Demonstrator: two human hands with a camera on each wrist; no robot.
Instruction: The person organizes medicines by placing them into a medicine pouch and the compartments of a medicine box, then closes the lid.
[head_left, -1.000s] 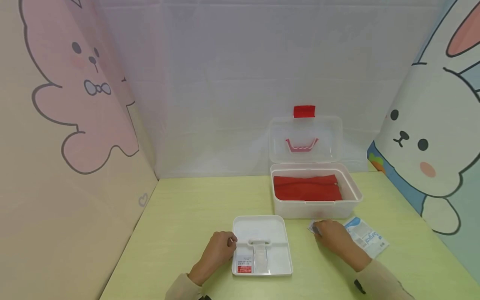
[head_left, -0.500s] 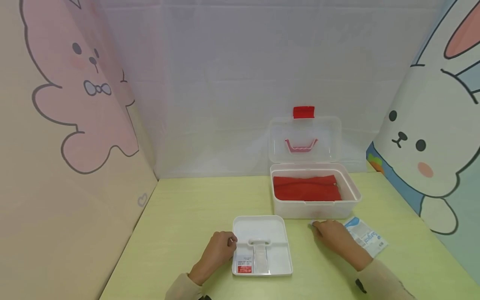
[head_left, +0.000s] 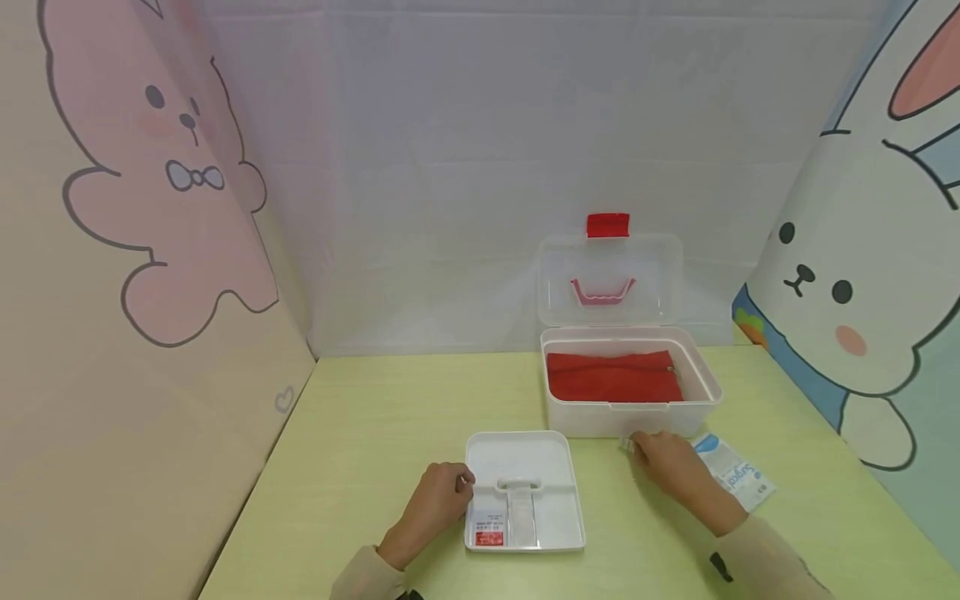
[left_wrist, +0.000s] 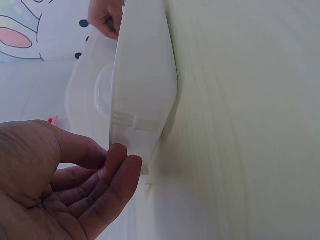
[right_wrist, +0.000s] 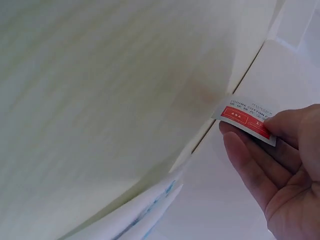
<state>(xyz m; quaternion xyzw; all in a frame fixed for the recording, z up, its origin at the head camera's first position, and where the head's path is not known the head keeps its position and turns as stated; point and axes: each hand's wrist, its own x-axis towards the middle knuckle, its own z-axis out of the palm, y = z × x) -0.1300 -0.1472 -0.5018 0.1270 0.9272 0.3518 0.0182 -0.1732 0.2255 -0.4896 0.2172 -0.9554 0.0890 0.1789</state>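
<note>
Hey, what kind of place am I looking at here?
Probably a small staged tabletop booth with a child-friendly look, not a real room. Cartoon bunny panels stand on both sides of a pale green table, with a plain white sheet behind. On the table sit an open clear plastic box and its white tray.

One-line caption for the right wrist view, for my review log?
Right hand pinches a small red-and-white sachet just above the pale green table, beside a blue-printed packet.

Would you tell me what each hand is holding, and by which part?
The right hand pinches a small white packet with red labels by one end. The left hand touches the white plastic tray's edge.
</note>
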